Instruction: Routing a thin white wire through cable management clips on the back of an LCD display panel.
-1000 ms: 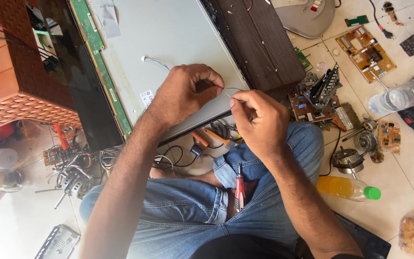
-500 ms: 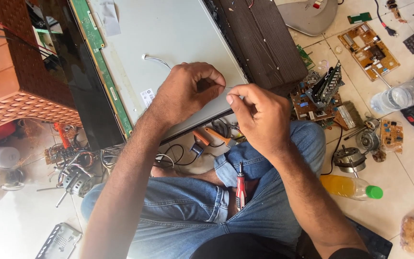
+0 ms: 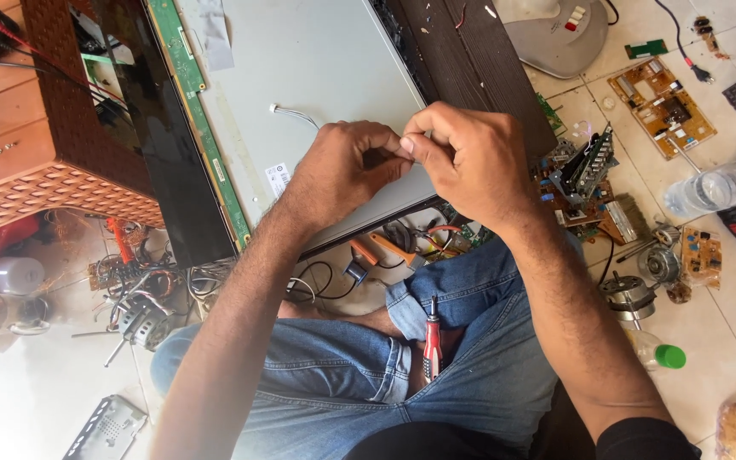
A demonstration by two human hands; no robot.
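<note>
I sit cross-legged on the floor with a flat grey display panel (image 3: 325, 68) lying in front of my knees. My left hand (image 3: 342, 170) and my right hand (image 3: 470, 162) meet above the panel's near edge. Their fingertips are pinched together on a thin wire (image 3: 404, 146) that is almost hidden between them. A white cable with a small plug (image 3: 296, 115) lies on the panel just left of my left hand. A red-handled screwdriver (image 3: 430, 345) rests in my lap on the jeans.
A wooden cabinet (image 3: 27, 153) stands at the left. Orange-handled pliers (image 3: 385, 249) and loose wires lie under the panel's edge. Circuit boards (image 3: 662, 106), a heat-sink board (image 3: 589, 170), small motors (image 3: 632, 294), a clear bottle (image 3: 717, 189) and a green-capped bottle (image 3: 658, 353) crowd the tiles at right.
My right hand has moved left and up until its fingertips touch the left hand's. The short stretch of wire seen between the hands earlier is now covered.
</note>
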